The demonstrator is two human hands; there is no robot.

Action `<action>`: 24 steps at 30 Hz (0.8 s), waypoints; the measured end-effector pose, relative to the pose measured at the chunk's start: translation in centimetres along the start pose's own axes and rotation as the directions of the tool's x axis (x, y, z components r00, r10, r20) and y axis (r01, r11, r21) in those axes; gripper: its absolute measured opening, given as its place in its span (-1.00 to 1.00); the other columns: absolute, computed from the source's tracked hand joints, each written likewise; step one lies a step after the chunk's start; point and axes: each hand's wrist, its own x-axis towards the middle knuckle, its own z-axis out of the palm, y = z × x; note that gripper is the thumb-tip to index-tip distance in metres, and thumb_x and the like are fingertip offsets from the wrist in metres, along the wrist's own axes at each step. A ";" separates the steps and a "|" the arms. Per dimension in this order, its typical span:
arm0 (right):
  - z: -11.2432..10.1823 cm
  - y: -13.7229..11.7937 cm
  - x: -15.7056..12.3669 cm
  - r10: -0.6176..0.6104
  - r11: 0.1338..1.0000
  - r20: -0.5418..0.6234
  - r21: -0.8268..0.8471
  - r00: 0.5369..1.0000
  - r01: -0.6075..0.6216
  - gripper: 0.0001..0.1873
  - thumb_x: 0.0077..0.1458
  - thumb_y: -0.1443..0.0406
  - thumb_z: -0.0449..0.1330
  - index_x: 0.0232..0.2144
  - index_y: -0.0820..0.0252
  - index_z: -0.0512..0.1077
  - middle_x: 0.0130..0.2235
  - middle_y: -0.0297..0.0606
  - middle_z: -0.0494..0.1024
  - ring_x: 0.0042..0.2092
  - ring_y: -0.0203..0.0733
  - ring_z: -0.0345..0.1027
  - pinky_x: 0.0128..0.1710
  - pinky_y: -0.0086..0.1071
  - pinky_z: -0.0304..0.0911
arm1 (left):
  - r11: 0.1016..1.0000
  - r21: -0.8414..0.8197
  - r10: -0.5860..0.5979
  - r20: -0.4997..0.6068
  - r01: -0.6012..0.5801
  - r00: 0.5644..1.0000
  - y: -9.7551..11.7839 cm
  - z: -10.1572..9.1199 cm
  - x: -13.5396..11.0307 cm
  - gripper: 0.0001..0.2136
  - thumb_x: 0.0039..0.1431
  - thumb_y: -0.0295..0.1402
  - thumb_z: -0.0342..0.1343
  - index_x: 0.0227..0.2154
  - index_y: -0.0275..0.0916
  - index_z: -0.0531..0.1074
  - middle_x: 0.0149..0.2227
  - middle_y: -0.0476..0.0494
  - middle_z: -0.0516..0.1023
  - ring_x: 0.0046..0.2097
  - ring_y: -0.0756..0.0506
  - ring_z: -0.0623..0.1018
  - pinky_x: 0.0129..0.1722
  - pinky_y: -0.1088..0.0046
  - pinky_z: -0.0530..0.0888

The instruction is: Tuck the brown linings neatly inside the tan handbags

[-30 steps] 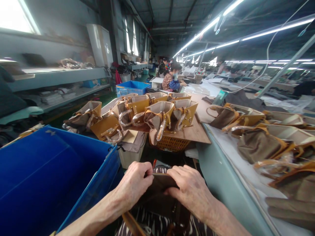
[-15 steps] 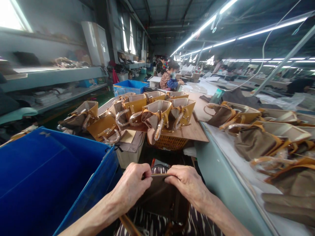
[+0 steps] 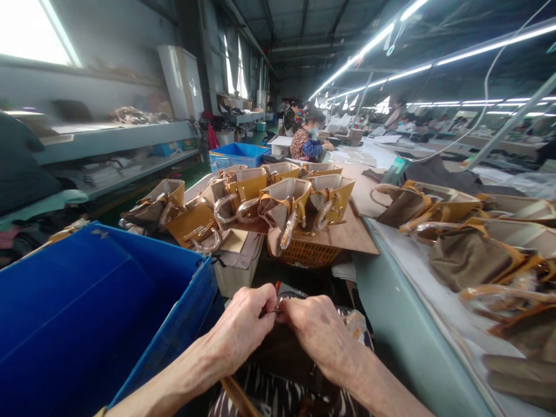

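My left hand (image 3: 243,327) and my right hand (image 3: 315,330) meet low in the middle, fingers curled and pinched on the top edge of a dark brown bag piece (image 3: 282,353) that lies in my lap over striped fabric (image 3: 278,399). The fingertips touch each other at the edge. A tan strap (image 3: 237,397) pokes out below my left wrist. Most of the brown piece is hidden under my hands.
A blue plastic crate (image 3: 99,313) stands at my left. Ahead, several mustard and brown handbags (image 3: 282,202) sit on a board over an orange basket (image 3: 308,253). More handbags (image 3: 473,249) lie on the long grey table (image 3: 391,313) at right. People work farther back.
My hands have drawn together along the brown piece's edge until the fingertips touch. The view has shifted slightly.
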 end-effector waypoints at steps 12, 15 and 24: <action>-4.3 0.2 -1.9 0.010 0.940 -0.059 -0.341 0.998 -0.029 -0.88 0.18 0.34 0.08 -0.43 0.09 0.32 -0.47 -0.40 0.52 -0.43 -0.13 0.39 -0.47 -0.31 -0.15 | 0.996 -0.090 -0.010 0.183 0.027 0.983 0.8 -2.9 -3.1 -0.53 -0.23 -0.54 -0.06 -0.14 -0.16 0.30 -0.28 0.01 0.50 -0.23 -0.09 0.45 -0.31 0.54 0.32; -5.0 0.1 -2.8 -0.045 0.912 -0.094 -0.410 0.995 0.002 -0.89 0.18 0.34 0.07 -0.40 0.07 0.31 -0.50 -0.41 0.49 -0.46 -0.12 0.37 -0.48 -0.31 -0.17 | 0.978 -0.173 0.165 0.294 -0.117 0.941 -0.7 -3.7 -0.5 -0.62 -0.23 -0.58 -0.14 -0.32 -0.22 0.44 -0.38 0.04 0.51 -0.30 -0.03 0.47 -0.40 0.60 0.31; -3.5 -0.8 -5.2 0.174 0.919 0.041 -0.366 0.984 -0.147 -0.84 0.19 0.29 0.07 -0.43 0.07 0.39 -0.50 -0.33 0.52 -0.42 -0.07 0.42 -0.50 -0.32 -0.13 | 0.952 0.110 0.224 0.379 -0.284 0.898 0.2 -2.8 2.0 -0.58 -0.33 -0.67 -0.12 -0.41 -0.22 0.51 -0.47 -0.06 0.53 -0.33 -0.13 0.50 -0.39 0.50 0.34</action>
